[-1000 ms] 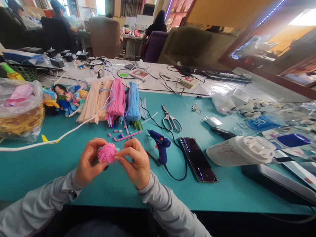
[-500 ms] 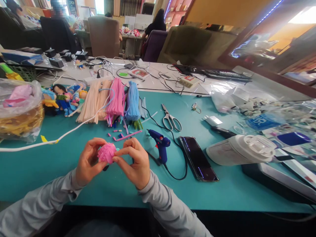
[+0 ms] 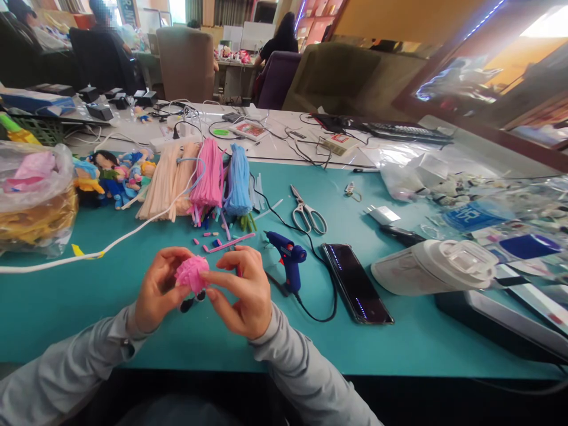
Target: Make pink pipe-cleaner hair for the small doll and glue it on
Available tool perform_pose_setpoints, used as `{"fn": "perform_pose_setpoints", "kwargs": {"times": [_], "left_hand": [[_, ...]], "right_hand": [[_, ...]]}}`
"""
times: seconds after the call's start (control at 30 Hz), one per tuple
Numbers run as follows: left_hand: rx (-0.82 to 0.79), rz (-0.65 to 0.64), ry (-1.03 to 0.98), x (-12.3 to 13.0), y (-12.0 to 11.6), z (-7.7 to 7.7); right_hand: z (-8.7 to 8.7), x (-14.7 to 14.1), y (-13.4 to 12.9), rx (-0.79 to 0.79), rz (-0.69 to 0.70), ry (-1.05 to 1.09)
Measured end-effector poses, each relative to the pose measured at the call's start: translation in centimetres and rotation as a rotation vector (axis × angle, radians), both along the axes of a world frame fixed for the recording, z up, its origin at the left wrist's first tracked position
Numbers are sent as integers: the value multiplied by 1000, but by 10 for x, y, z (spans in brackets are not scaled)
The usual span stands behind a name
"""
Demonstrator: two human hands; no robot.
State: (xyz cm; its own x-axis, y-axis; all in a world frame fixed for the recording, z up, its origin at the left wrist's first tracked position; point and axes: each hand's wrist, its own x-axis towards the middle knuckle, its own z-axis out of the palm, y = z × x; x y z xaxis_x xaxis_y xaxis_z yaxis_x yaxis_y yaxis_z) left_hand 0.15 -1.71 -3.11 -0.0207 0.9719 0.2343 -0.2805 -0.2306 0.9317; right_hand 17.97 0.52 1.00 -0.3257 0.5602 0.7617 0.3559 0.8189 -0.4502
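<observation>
My left hand (image 3: 157, 290) grips a small pink ruffled piece (image 3: 192, 274) between thumb and fingers, just above the table. Dark, rounded bits (image 3: 187, 305) show beneath it; whether they belong to it I cannot tell. My right hand (image 3: 242, 293) is on the piece's other side. Its index fingertip touches the pink surface, while the thumb stands apart, lower down. Beyond my hands lie short cut pieces of pipe cleaner (image 3: 216, 243). A blue hot glue gun (image 3: 289, 260) stands to the right of my right hand.
Bundles of peach (image 3: 164, 183), pink (image 3: 208, 174) and blue pipe cleaners (image 3: 239, 180) are farther back, beside small dolls (image 3: 113, 174). Scissors (image 3: 306, 213), a phone (image 3: 357, 284) and a white tumbler (image 3: 430, 267) occupy the right. A white cable (image 3: 119, 239) crosses the left side.
My right thumb and index finger have parted from their pinch at the piece's edge. The pink piece has turned slightly, showing more of the dark bits below.
</observation>
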Motion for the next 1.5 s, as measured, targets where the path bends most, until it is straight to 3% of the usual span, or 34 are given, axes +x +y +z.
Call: {"fn": "perform_pose_setpoints", "kwargs": {"times": [0.2, 0.5, 1.2, 1.33, 1.5], "left_hand": [[32, 3, 15, -1, 0, -2], [95, -38, 33, 0, 1, 0], [39, -37, 43, 0, 3, -5], [3, -35, 9, 1, 3, -4], [-96, -121, -109, 1, 6, 1]], "right_hand": [[-3, 0, 2, 92, -37, -98], [2, 2, 1, 40, -30, -23], [-7, 1, 6, 140, -59, -131], [-5, 3, 4, 62, -19, -103], [1, 6, 3, -148, 38, 101]]}}
